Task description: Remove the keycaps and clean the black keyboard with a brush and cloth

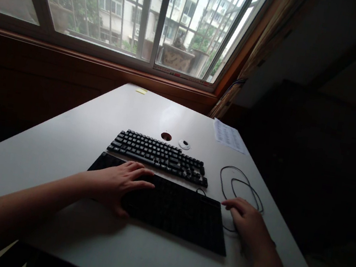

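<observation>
A black keyboard body [178, 211] lies slantwise on the white table; its surface is too dark to make out details. My left hand [122, 183] rests across its left part, fingers spread over the top and thumb by the near edge. Just off its right end is my right hand [245, 222], fingers curled and pressed together, with the fingertips close to the far right corner. Anything between them is hidden. Behind the body, black keycaps [157, 153] sit in keyboard-like rows, with white table showing through gaps on the right.
A thin black cable [238, 180] loops on the table [72, 134] at the right, passing beside my right hand. Farther back are a round cable hole [166, 136], a white hole cover [184, 144], a printed sheet [230, 136] and a yellow note [141, 91]. A barred window stands beyond.
</observation>
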Demonstrator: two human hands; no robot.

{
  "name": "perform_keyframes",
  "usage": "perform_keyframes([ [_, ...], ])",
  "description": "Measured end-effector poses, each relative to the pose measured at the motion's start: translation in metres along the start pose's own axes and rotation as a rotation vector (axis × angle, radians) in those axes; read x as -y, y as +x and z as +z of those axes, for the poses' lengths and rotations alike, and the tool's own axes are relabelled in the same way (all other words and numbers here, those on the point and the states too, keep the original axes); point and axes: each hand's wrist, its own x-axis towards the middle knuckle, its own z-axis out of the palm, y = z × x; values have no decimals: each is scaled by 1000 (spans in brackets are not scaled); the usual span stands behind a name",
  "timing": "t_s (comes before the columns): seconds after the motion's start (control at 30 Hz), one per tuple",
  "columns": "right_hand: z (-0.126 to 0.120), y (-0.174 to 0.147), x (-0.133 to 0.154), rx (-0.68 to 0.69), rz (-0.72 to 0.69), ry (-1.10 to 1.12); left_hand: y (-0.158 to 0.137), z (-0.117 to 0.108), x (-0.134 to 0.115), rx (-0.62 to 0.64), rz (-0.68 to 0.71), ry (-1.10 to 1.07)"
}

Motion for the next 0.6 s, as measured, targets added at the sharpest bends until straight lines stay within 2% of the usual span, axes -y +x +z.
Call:
perform_keyframes([
  [0.2, 2, 2, -6, -9, 0, -39, -1, -2, 0, -13, 6, -19],
  [0.37, -7, 0, -27, -286, 209, -212, -1, 2, 2, -23, 13, -21],
  [0.43, -13, -3, -34, -334, 287, -229, -1, 3, 2, -21, 11, -16],
  [0.5, -17, -6, -37, -314, 353, -246, -1, 3, 2, -18, 6, -13],
  [0.6, -18, -9, -35, -208, 436, -288, -2, 3, 2, -24, 6, -21],
])
